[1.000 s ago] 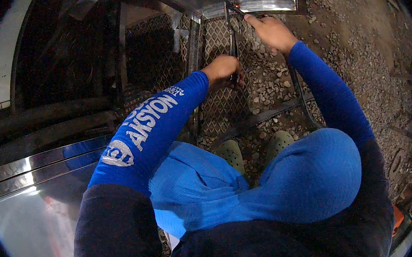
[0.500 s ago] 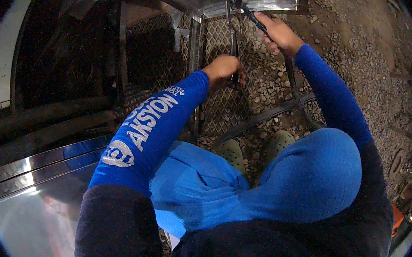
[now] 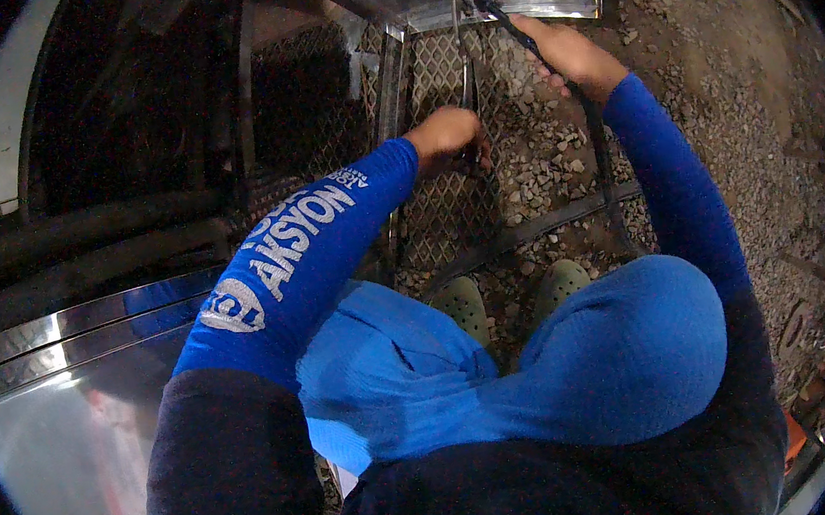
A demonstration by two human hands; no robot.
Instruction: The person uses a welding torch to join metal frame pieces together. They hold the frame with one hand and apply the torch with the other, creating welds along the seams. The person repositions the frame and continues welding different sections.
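Plainly black and slender, the tool (image 3: pixel 509 27) slants up and leftward from the right grip (image 3: pixel 567 52), which wraps round it; a dark cable (image 3: pixel 602 152) hangs below. Left of that grip, a narrow metal bar (image 3: pixel 467 76) runs down to the left grip (image 3: pixel 450 136), fingers curled, though I cannot tell on what.

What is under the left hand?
Metal mesh shows around the left hand, with stones to the right. A thin bar reaches down to that hand. Whatever sits directly beneath the palm is covered, so I can't tell.
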